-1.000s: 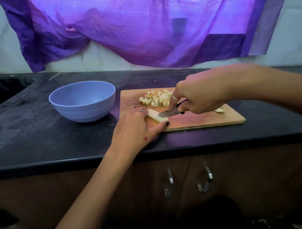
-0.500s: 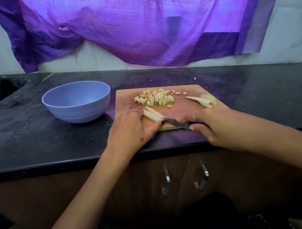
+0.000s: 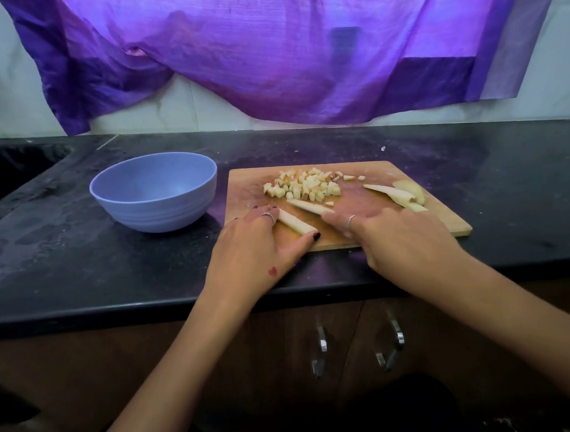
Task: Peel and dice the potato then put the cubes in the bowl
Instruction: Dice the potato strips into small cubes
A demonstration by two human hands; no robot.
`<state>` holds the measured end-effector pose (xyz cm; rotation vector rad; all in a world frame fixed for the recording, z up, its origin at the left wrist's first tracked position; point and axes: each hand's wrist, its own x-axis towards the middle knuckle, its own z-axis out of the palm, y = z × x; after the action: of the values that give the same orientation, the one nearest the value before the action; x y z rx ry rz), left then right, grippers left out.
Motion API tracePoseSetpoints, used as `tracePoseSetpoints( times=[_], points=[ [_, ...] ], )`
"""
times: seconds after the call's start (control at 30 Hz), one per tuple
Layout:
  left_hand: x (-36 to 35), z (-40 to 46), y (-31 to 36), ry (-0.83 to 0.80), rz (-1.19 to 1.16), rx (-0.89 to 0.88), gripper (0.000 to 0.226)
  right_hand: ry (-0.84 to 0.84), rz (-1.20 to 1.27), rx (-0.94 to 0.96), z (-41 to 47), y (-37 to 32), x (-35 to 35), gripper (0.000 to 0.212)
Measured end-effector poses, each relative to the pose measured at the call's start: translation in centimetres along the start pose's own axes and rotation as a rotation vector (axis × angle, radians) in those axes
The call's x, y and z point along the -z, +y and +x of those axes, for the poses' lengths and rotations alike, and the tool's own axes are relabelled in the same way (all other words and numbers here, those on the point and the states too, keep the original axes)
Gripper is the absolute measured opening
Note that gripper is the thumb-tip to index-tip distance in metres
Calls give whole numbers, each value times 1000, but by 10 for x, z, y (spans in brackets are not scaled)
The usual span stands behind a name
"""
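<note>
A wooden cutting board point(image 3: 249, 189) lies on the black counter, with a pile of potato cubes point(image 3: 303, 187) at its back. My left hand point(image 3: 259, 245) holds a peeled potato strip point(image 3: 293, 223) near the board's front left, fingers over one end and thumb at the other. A second strip point(image 3: 309, 206) lies just behind it. My right hand point(image 3: 404, 244) lies palm down on the board's front edge, fingers stretched toward that second strip. No knife shows. More potato slices point(image 3: 402, 195) rest at the board's right. The blue bowl point(image 3: 154, 217) stands to the left and holds nothing.
A dark sink point(image 3: 13, 167) is sunk into the counter at far left. Purple cloth point(image 3: 271, 54) hangs on the tiled wall behind. Cabinet doors with metal handles point(image 3: 320, 350) are below the counter's front edge.
My right hand cut the slice into two strips, drew back to the front edge with the knife, and now reaches flat toward the second strip. The knife has gone out of sight.
</note>
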<state>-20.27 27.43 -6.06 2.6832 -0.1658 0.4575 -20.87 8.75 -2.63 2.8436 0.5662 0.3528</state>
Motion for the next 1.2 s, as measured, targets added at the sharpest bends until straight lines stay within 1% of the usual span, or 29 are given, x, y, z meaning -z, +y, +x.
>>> tracePoseSetpoints(
  times=[0.03,0.1,0.13,0.2,0.27,0.4,0.53,0.7,0.87,0.97,1.13,1.2],
  points=[
    [0,0,1,-4,12,2,67,-1,70,-52,0,4,0,50],
    [-1,0,1,-6,35,-1,63,-29,291,-145,-1,11,0,36],
    [-2,0,0,-4,35,0,61,-24,369,-164,-1,13,0,32],
    [-3,1,-1,15,40,14,65,6,441,-156,-1,13,6,28],
    [-5,2,-4,41,63,20,71,-3,476,-156,2,6,13,18],
    [-8,2,-6,55,78,-2,80,-64,395,-115,15,-11,25,34],
    [-8,1,-5,64,62,-1,85,-93,334,-105,27,-19,26,29],
    [-7,1,-5,73,63,-9,83,-135,269,-103,33,-23,30,32],
    [-8,3,-6,68,38,-2,78,-220,203,-67,44,-25,33,30],
    [-7,3,-5,51,27,12,77,-268,168,-53,50,-26,41,34],
    [-6,3,-5,39,-6,31,74,-287,109,-19,62,-32,46,36],
    [-5,3,-4,36,-9,43,70,-285,103,-9,65,-34,43,35]
  ],
)
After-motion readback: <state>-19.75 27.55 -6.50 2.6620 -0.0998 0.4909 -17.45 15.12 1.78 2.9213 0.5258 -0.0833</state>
